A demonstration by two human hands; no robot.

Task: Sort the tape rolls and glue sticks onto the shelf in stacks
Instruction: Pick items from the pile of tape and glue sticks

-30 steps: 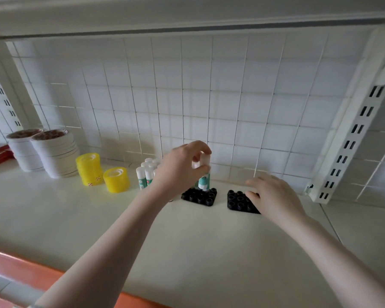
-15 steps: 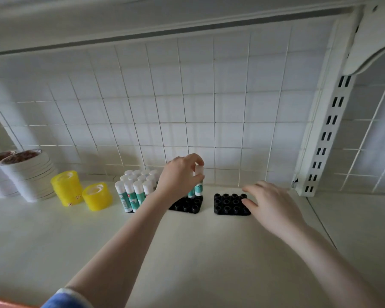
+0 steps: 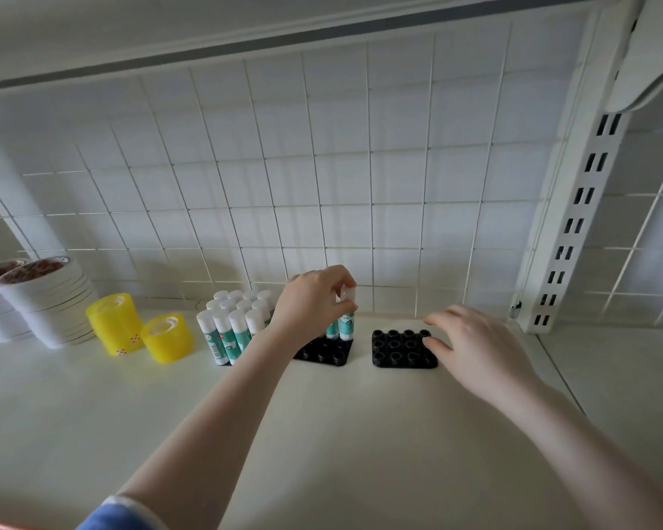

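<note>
My left hand (image 3: 312,300) pinches the white cap of a green-and-white glue stick (image 3: 347,319) standing upright at the back of a black socket holder (image 3: 324,353). Another stick stands beside it, partly hidden by the hand. A full block of upright glue sticks (image 3: 234,323) stands just to the left. My right hand (image 3: 475,350) rests with relaxed fingers at the right edge of a second black holder (image 3: 402,348), whose sockets hold nothing. A stack of yellow tape rolls (image 3: 113,323) and a single yellow roll (image 3: 167,338) sit further left.
Two tall stacks of white tape rolls (image 3: 48,300) stand at the far left on the cream shelf (image 3: 322,434). A white wire grid (image 3: 322,185) backs the shelf. A slotted white upright (image 3: 567,242) rises at the right.
The camera has tilted up and to the right, so the shelf's orange front edge is out of view. Both hands stay at the two black holders, the left still pinching the glue stick.
</note>
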